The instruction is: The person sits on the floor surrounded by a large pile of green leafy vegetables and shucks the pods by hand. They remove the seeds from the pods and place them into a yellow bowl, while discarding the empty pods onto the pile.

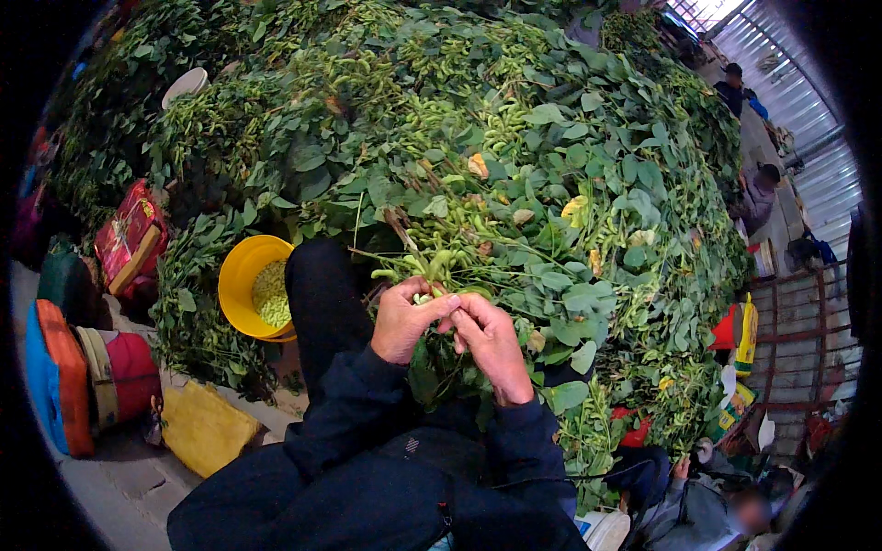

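My left hand (408, 318) and my right hand (486, 336) meet at the middle of the view, above my lap. Pale green beans show between the fingers of my left hand, which closes around them beside a cluster of green bean pods (441, 265). Thumb and fingers of my right hand pinch a green pod against the left thumb; its far end is hidden. Leafy bean stalks (537, 241) spread just beyond both hands. To the left of my knee, a yellow bucket (238, 289) holds shelled green beans (274, 296).
A large heap of bean plants (386, 103) fills the space ahead. A yellow block (210, 427), a red bundle (134, 231) and stacked containers (124, 379) stand at left. A person (710, 510) sits at lower right; others (758, 196) are farther off by a metal wall (820, 158).
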A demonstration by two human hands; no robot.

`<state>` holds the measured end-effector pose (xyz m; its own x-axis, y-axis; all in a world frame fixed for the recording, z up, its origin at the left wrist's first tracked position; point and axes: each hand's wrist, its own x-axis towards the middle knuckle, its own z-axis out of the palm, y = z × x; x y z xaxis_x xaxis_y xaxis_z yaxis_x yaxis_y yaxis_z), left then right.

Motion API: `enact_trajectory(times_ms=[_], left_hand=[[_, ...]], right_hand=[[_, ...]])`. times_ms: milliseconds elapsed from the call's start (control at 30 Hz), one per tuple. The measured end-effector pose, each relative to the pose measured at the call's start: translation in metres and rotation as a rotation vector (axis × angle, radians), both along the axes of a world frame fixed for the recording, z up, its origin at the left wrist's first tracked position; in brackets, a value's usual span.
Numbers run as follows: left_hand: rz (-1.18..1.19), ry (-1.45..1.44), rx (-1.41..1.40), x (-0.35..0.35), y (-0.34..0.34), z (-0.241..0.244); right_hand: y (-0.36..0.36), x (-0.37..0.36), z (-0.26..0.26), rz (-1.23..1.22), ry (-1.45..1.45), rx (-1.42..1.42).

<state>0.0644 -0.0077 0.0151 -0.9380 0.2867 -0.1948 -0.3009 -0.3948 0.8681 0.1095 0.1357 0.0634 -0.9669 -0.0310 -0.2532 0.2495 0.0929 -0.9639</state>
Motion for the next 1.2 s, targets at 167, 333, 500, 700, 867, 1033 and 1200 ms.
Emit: enact_trajectory(times_ms=[167, 333, 500, 700, 867, 1033, 1200], left_hand=[[-0.014, -0.045, -0.025, 0.001, -0.004, -0.003], [-0.011, -0.089, 0.029, 0.005, -0.003, -0.002], [-0.032, -0.108, 0.083, 0.006, -0.005, -0.002], [-0.054, -0.199, 0.240, 0.005, -0.007, -0.003], [-0.047, -0.271, 0.364, 0.007, -0.006, 0.000], [-0.067, -0.269, 0.371, 0.011, -0.004, -0.003], [-0.065, -0.231, 0.317, 0.011, 0.000, -0.001]], right_hand=[[0.000, -0.002, 0.000, -0.002, -0.018, -0.041], [0.001, -0.002, 0.003, 0.001, -0.036, -0.049], [0.006, -0.001, 0.003, -0.003, -0.080, -0.141], [0.000, -0.001, 0.002, -0.046, -0.026, -0.066], [-0.006, 0.004, -0.009, -0.101, 0.232, 0.288], [-0.010, 0.005, -0.008, -0.086, 0.442, 0.489], [-0.015, 0.002, -0.004, -0.128, 0.578, 0.650]])
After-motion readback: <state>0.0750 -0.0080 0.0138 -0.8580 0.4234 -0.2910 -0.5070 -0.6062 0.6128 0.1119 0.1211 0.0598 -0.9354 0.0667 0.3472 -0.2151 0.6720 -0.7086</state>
